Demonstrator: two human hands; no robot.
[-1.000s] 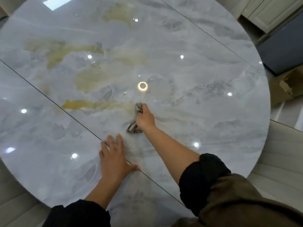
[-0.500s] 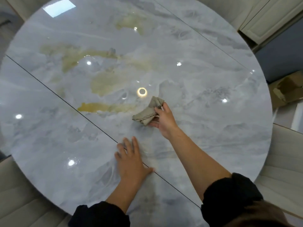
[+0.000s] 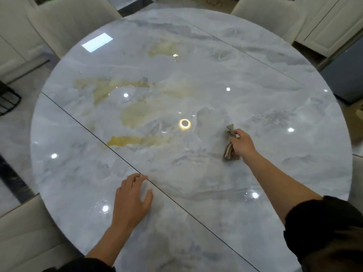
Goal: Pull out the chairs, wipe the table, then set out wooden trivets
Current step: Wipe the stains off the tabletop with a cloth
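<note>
A round, glossy marble table (image 3: 196, 75) with grey and yellow veining and two thin dark seams fills the view. My right hand (image 3: 242, 143) is stretched out right of the table's centre, shut on a crumpled beige cloth (image 3: 228, 152) that touches the tabletop. My left hand (image 3: 133, 199) lies flat on the table near the front, fingers spread, beside one seam. Cream chairs stand around the table: one at the far left (image 3: 64, 22), one at the far right (image 3: 271, 16), one at the near left (image 3: 23, 238). No wooden trivets are in view.
White cabinets (image 3: 334, 26) stand at the back right, with a dark grey panel (image 3: 347, 75) below them. A black wire rack (image 3: 7, 99) sits on the floor at the left. Another cream chair edge (image 3: 357, 183) shows at the right.
My right hand has swept the cloth to the right, away from the table's centre. The view has pulled back and up, showing the whole table and the chairs. My left hand stays pressed down.
</note>
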